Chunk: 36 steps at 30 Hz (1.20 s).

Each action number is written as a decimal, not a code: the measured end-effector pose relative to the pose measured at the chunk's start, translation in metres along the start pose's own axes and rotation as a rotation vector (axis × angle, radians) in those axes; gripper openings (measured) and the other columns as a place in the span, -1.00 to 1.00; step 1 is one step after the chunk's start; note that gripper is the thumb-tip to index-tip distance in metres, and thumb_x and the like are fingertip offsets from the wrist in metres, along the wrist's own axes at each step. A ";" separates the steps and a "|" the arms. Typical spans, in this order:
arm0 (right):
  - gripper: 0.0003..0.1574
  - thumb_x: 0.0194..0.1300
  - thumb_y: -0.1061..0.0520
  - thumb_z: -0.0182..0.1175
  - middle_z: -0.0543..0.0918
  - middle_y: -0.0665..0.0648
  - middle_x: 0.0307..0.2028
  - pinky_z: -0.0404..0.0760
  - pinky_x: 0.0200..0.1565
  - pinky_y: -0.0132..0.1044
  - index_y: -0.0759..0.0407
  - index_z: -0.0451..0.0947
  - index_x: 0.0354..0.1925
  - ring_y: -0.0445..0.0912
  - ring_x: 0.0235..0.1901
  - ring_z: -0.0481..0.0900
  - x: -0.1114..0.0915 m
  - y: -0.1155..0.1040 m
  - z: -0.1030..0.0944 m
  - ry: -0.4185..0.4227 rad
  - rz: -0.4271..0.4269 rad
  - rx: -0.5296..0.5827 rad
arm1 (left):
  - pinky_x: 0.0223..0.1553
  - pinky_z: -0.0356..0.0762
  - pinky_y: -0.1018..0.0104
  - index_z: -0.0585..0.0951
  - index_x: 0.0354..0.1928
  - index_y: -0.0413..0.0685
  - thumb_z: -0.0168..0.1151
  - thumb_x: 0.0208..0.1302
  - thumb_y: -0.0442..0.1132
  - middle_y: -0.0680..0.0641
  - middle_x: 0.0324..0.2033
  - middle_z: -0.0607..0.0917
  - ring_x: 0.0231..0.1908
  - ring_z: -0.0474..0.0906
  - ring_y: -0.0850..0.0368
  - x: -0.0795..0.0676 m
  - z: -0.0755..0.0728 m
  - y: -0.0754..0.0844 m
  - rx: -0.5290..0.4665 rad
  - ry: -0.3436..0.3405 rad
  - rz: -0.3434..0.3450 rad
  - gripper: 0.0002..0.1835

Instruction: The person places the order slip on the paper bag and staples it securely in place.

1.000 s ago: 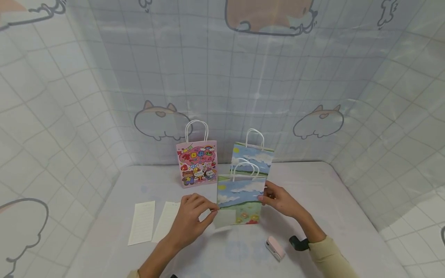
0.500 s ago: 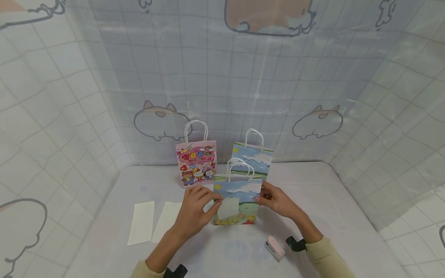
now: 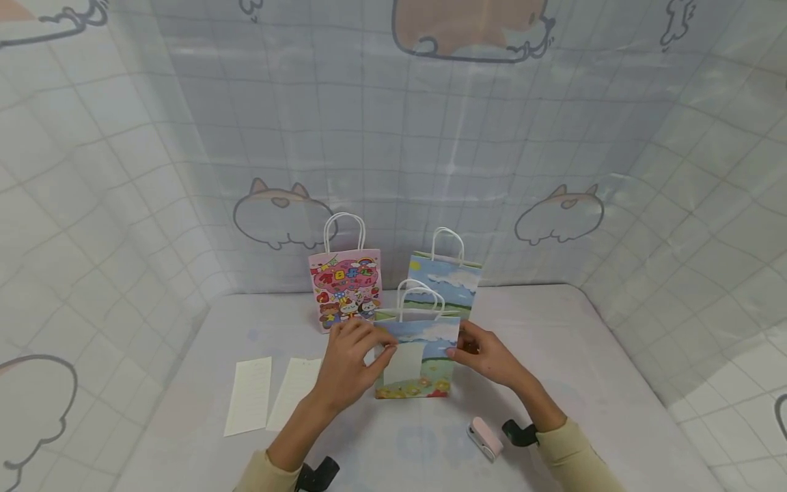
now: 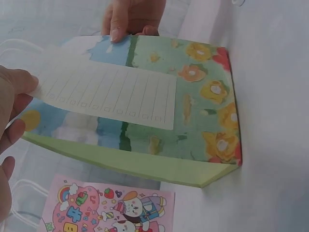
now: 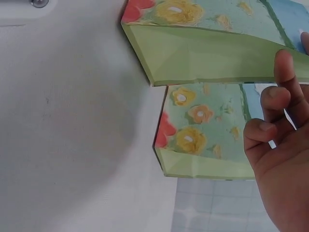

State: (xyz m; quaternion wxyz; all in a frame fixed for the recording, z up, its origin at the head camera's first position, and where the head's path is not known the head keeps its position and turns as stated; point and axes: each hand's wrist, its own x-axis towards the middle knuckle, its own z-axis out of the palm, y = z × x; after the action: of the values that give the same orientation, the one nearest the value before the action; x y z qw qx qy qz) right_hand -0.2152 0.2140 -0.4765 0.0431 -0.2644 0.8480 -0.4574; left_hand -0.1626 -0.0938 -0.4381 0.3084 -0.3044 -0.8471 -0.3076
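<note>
A small paper gift bag [image 3: 438,372], printed with sky and flowers, stands upright with white handles. My left hand [image 3: 352,362] pinches the top of a pale paper slip [image 3: 404,363] between thumb and fingers, laying it over the bag's front. The left wrist view shows ruled lines and little boxes on that slip [image 4: 116,92]. My right hand [image 3: 488,357] holds the bag's right edge, thumb on the front face. Several of its fingers [image 5: 284,67] lie along the green side panel [image 5: 207,55] in the right wrist view.
A pink cartoon gift bag [image 3: 347,280] stands behind at left, a second sky-printed bag [image 3: 451,280] behind at right. Two lined slips [image 3: 249,396] lie on the table [image 3: 553,328] at left. A pink stapler [image 3: 485,439] lies near my right wrist.
My left hand has raised the slip from the bag's lower left corner to higher on its front. The bag and my right hand have shifted slightly left.
</note>
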 end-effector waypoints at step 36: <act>-0.34 0.20 -0.14 0.46 0.35 -0.07 -0.14 0.40 -0.34 -0.26 -0.27 0.35 0.16 -0.06 -0.31 0.35 0.001 -0.013 0.002 0.134 -0.048 -0.170 | 0.14 0.20 -0.12 0.72 -0.28 0.11 0.48 0.18 -0.18 -0.02 0.14 0.66 0.18 0.44 -0.03 0.025 0.026 -0.009 -0.058 0.232 -0.038 -0.89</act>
State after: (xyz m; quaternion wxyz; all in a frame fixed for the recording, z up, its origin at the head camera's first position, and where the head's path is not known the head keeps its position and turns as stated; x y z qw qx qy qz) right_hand -0.2103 0.2060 -0.4671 -0.0475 -0.2562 0.8781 -0.4013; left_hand -0.1932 -0.0730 -0.4399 0.3893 -0.2594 -0.8021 -0.3711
